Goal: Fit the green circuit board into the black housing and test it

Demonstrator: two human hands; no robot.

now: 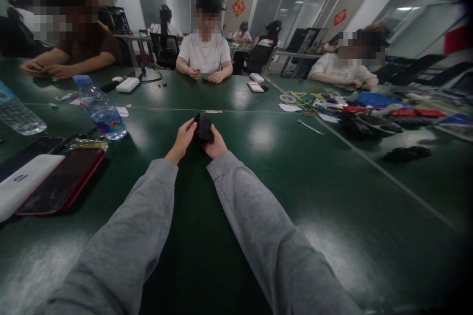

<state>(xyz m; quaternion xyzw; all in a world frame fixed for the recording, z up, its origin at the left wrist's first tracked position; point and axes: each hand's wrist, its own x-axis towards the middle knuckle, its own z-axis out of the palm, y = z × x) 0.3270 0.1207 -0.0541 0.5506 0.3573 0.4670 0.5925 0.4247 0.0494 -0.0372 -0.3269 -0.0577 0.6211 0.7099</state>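
Observation:
Between my hands, above the green table (281,192), is a small black boxy object (203,127) whose kind I cannot make out. My left hand (182,141) grips its left side, fingers closed against the edge. On the lower right, my right hand (216,143) is closed round it, with the fingertips hidden behind or beneath. Both arms reach forward in grey sleeves.
To the left lie a red-cased phone (64,182), a white power bank (25,182) and a tilted-looking water bottle (101,110). A wrench (310,128) and a pile of cables and tools (369,108) are at right. Several people sit across the table.

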